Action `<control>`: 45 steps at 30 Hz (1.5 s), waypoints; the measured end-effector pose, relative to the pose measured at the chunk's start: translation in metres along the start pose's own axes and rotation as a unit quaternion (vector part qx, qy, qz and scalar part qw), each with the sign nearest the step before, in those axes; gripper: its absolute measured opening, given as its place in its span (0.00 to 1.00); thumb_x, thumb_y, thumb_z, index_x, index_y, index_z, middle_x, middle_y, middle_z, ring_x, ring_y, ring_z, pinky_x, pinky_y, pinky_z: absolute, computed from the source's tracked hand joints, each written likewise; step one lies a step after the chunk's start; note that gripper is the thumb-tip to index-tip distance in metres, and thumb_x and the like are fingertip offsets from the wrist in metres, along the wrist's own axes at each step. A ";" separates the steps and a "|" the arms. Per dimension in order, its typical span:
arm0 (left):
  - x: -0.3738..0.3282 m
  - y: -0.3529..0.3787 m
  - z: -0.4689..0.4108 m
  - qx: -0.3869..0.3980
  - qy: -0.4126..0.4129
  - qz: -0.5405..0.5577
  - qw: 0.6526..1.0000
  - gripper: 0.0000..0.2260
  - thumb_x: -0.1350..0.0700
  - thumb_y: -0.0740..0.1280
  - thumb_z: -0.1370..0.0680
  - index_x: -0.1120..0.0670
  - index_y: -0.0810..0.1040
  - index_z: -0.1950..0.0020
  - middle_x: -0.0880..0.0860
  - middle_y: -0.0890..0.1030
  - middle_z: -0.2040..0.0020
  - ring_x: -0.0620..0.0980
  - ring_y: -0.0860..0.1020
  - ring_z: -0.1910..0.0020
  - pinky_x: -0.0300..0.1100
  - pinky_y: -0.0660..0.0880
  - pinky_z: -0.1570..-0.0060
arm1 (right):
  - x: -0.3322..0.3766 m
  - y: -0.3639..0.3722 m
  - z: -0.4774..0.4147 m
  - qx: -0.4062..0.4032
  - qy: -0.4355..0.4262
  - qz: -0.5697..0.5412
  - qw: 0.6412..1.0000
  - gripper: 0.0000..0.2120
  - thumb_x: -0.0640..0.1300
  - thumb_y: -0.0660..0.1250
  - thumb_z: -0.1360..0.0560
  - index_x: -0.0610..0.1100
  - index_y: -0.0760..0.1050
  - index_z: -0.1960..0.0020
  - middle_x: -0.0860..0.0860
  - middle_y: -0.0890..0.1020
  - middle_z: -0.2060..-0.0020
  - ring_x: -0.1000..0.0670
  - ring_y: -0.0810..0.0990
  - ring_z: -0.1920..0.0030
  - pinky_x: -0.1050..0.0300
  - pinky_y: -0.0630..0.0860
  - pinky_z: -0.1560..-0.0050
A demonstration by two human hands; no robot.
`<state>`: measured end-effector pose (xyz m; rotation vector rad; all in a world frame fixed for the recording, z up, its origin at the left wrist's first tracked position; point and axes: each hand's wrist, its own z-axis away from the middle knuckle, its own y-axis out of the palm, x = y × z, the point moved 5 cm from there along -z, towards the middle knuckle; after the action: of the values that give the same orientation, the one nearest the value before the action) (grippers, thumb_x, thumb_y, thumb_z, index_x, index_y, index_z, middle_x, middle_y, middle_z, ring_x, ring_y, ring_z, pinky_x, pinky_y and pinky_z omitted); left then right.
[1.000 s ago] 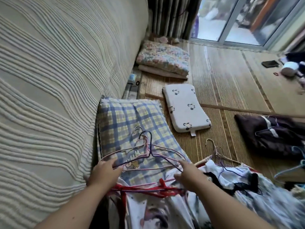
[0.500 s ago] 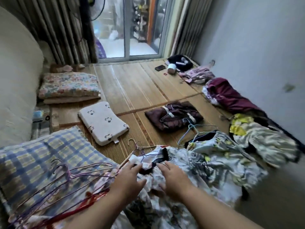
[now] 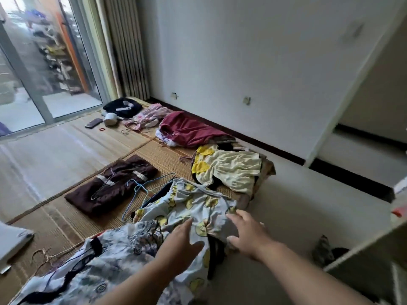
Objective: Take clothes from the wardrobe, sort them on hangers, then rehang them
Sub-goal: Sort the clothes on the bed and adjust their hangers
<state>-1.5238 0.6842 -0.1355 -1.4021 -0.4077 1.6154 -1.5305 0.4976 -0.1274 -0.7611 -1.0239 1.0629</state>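
Two bare hands, one garment under them.

Change noted: a second ago both hands are at a bundle of wire hangers on a checked pillow, and half a second ago on the grey-white cloth. Now the view is swung rightward and the hands sit on the pale-blue cotton garment with yellow cartoon print (image 3: 193,201), taken here as landmark. Judged meaning: the hangers are set aside and the next piece is being chosen for sorting. Every garment in view lies on the woven straw mat (image 3: 66,216), none hanging.

Entries, left to right:
1. Grey-white patterned garment with black trim (image 3: 105,260), touching the landmark's near-left edge.
2. Dark-brown folded garment (image 3: 88,194), left of the landmark and apart from it, with a silver wire hanger on top.
3. Light-blue wire hanger (image 3: 143,188), touching the landmark's far-left edge.
4. Left hand (image 3: 178,243), fingers straight, palm down on the landmark's near part, grasping nothing.
5. Right hand (image 3: 248,234), fingers spread and loose at the landmark's right edge, no grip shown.
6. Pale-yellow ruffled garment (image 3: 231,170), just beyond the landmark.
7. Maroon garment (image 3: 189,130), well beyond the landmark.

Writing: two white tags on the dark-brown garment, too small to read. No brand legible anywhere.
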 end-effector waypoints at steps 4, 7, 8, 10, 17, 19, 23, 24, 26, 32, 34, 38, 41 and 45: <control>-0.081 0.035 -0.045 0.048 0.018 -0.007 0.999 0.34 0.46 0.66 0.24 0.47 0.51 0.23 0.49 0.61 0.24 0.49 0.64 0.28 0.43 0.63 0.30 | -0.085 -0.051 -0.005 -0.018 0.036 -0.020 0.999 0.30 0.55 0.63 0.26 0.56 0.59 0.26 0.51 0.54 0.24 0.47 0.59 0.26 0.50 0.59 0.28; -0.110 0.046 -0.083 0.065 0.015 -0.020 0.998 0.34 0.45 0.67 0.25 0.44 0.53 0.24 0.49 0.62 0.25 0.49 0.65 0.29 0.46 0.67 0.31 | -0.116 -0.071 -0.020 -0.022 0.038 -0.037 0.998 0.29 0.55 0.64 0.26 0.56 0.60 0.27 0.51 0.55 0.24 0.47 0.58 0.26 0.51 0.58 0.27; -0.117 0.049 -0.097 0.068 0.014 -0.021 0.997 0.33 0.45 0.67 0.25 0.44 0.55 0.24 0.49 0.62 0.25 0.48 0.66 0.30 0.46 0.68 0.32 | -0.126 -0.076 -0.028 -0.021 0.040 -0.045 0.998 0.29 0.55 0.64 0.26 0.56 0.61 0.27 0.51 0.55 0.24 0.48 0.58 0.26 0.51 0.58 0.27; -0.131 0.059 -0.132 0.077 0.017 -0.038 0.996 0.31 0.45 0.66 0.24 0.46 0.57 0.24 0.49 0.63 0.25 0.48 0.67 0.30 0.43 0.68 0.33 | -0.148 -0.087 -0.052 -0.019 0.042 -0.053 0.998 0.28 0.55 0.63 0.26 0.56 0.61 0.27 0.51 0.55 0.24 0.47 0.59 0.26 0.50 0.58 0.27; -0.162 0.059 -0.272 0.066 0.018 -0.036 0.997 0.28 0.45 0.65 0.24 0.46 0.61 0.26 0.50 0.66 0.28 0.48 0.70 0.33 0.39 0.67 0.37 | -0.206 -0.143 -0.170 0.002 0.032 -0.040 0.999 0.27 0.54 0.63 0.25 0.57 0.61 0.27 0.53 0.54 0.24 0.48 0.57 0.25 0.47 0.55 0.26; -0.175 0.050 -0.324 0.060 0.010 -0.023 0.998 0.28 0.45 0.66 0.24 0.46 0.62 0.26 0.50 0.67 0.29 0.48 0.71 0.34 0.40 0.68 0.37 | -0.224 -0.171 -0.215 -0.001 0.030 -0.034 0.999 0.27 0.54 0.62 0.25 0.57 0.60 0.27 0.53 0.54 0.24 0.48 0.58 0.26 0.48 0.55 0.26; -0.200 0.026 -0.405 0.041 -0.001 -0.019 0.999 0.27 0.46 0.66 0.24 0.45 0.62 0.26 0.50 0.68 0.29 0.49 0.73 0.37 0.43 0.72 0.39 | -0.245 -0.218 -0.293 0.005 0.022 -0.028 0.999 0.27 0.54 0.62 0.25 0.57 0.61 0.27 0.53 0.55 0.25 0.47 0.59 0.26 0.48 0.57 0.27; -0.206 0.018 -0.424 0.031 0.001 -0.023 0.999 0.27 0.46 0.65 0.23 0.45 0.62 0.26 0.50 0.68 0.29 0.49 0.73 0.37 0.43 0.72 0.38 | -0.248 -0.227 -0.313 0.006 0.017 -0.032 0.999 0.27 0.54 0.62 0.25 0.57 0.61 0.28 0.52 0.56 0.25 0.47 0.59 0.26 0.48 0.58 0.27; -0.214 0.004 -0.455 0.016 -0.002 -0.027 1.000 0.26 0.46 0.65 0.23 0.45 0.61 0.26 0.50 0.67 0.28 0.49 0.71 0.34 0.41 0.70 0.37 | -0.250 -0.239 -0.347 0.017 0.004 -0.032 0.999 0.27 0.54 0.63 0.26 0.56 0.62 0.28 0.52 0.56 0.25 0.47 0.59 0.26 0.48 0.59 0.28; -0.209 -0.002 -0.549 -0.007 -0.049 -0.010 0.999 0.26 0.47 0.65 0.23 0.45 0.61 0.26 0.48 0.65 0.27 0.46 0.69 0.33 0.38 0.70 0.36 | -0.260 -0.260 -0.478 0.059 -0.071 -0.002 0.996 0.27 0.52 0.63 0.25 0.55 0.63 0.28 0.52 0.57 0.25 0.48 0.61 0.27 0.53 0.61 0.30; -0.202 0.004 -0.586 -0.025 -0.080 0.008 0.996 0.26 0.47 0.65 0.23 0.45 0.61 0.26 0.47 0.66 0.28 0.45 0.70 0.34 0.39 0.70 0.36 | -0.266 -0.258 -0.532 0.088 -0.105 0.009 0.991 0.27 0.52 0.63 0.26 0.56 0.62 0.28 0.52 0.57 0.25 0.48 0.62 0.28 0.53 0.63 0.31; -0.184 0.020 -0.650 -0.073 -0.187 0.058 0.978 0.26 0.44 0.65 0.24 0.41 0.61 0.27 0.46 0.66 0.28 0.44 0.70 0.34 0.42 0.70 0.35 | -0.271 -0.256 -0.637 0.164 -0.191 0.078 0.965 0.28 0.54 0.63 0.26 0.58 0.60 0.27 0.53 0.57 0.25 0.49 0.61 0.27 0.52 0.62 0.30; -0.175 0.026 -0.676 -0.107 -0.269 0.104 0.952 0.26 0.43 0.66 0.25 0.39 0.62 0.29 0.46 0.67 0.29 0.45 0.68 0.32 0.45 0.65 0.32 | -0.266 -0.263 -0.705 0.187 -0.251 0.126 0.942 0.29 0.54 0.63 0.26 0.58 0.58 0.27 0.53 0.60 0.27 0.51 0.62 0.28 0.54 0.63 0.31; -0.149 0.029 -0.697 -0.151 -0.344 0.162 0.913 0.24 0.45 0.67 0.25 0.43 0.66 0.30 0.45 0.71 0.33 0.43 0.72 0.37 0.42 0.69 0.35 | -0.241 -0.252 -0.770 0.223 -0.322 0.166 0.905 0.31 0.55 0.64 0.26 0.57 0.56 0.26 0.54 0.62 0.28 0.52 0.63 0.29 0.55 0.63 0.31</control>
<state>-0.9179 0.3334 -0.2731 -1.1109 -0.9017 2.3987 -0.7618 0.1678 -0.2502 -0.1943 -1.1499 1.8458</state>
